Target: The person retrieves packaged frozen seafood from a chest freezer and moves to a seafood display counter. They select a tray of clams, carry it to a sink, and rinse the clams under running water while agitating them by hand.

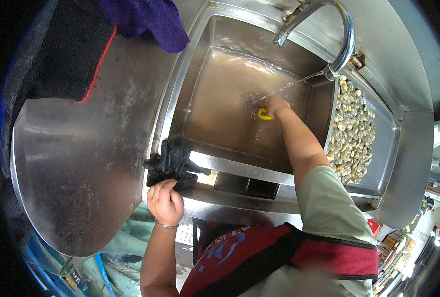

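My right hand (277,106) is down in a stainless steel sink basin (238,161), under a stream of water from the faucet. It is blurred, and its fingers are closed around a curved yellow object (265,114), most of which is hidden. Cloudy brownish water (223,96) covers the basin floor, with splashing beside the hand. My left hand (166,200) rests at the basin's near left corner with its fingers curled. Its fingertips touch or nearly touch a crumpled black glove (175,165); whether they grip anything cannot be seen.
The curved chrome faucet (348,33) arches over the basin. To the right, many clams (352,133) fill part of a second metal basin (383,148). A metal counter (104,148) extends left, with a purple cloth (149,22) and a black, red-edged item (71,55) at its far end.
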### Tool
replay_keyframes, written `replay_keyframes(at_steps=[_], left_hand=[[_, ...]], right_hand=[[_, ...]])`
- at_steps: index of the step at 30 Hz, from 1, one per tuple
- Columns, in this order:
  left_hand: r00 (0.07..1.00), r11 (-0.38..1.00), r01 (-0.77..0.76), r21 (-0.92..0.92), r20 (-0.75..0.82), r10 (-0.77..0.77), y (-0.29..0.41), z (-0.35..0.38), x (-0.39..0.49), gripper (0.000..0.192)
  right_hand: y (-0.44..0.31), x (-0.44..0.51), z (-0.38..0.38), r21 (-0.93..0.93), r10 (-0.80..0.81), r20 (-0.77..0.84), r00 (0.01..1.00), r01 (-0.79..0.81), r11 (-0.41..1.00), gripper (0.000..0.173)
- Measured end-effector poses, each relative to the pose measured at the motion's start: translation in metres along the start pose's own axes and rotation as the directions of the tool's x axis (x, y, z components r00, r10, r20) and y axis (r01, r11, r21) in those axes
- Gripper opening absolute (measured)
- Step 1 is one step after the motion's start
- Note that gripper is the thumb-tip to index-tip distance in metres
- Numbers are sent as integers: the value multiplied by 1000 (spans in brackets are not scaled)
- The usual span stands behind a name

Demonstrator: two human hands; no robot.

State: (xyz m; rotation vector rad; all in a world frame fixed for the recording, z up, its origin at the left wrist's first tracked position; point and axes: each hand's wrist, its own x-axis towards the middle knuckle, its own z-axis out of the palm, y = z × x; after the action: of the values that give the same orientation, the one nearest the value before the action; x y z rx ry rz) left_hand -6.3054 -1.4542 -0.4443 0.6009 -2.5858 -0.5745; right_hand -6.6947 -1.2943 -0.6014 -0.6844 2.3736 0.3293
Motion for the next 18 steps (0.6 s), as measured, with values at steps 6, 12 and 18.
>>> replay_keyframes(at_steps=[6,12,18], left_hand=[[1000,1000,12,-12,10,-11,2,-1,0,21],[1000,1000,-5,-8,-7,5,0,0,0,22],[1000,1000,4,-12,-8,-5,0,-2,1,21]], right_hand=[[0,5,-18,144,-15,301,954,-30,989,29],[13,19,17,91,-95,121,988,85,992,25],[1,4,-8,-43,-89,220,971,101,994,26]])
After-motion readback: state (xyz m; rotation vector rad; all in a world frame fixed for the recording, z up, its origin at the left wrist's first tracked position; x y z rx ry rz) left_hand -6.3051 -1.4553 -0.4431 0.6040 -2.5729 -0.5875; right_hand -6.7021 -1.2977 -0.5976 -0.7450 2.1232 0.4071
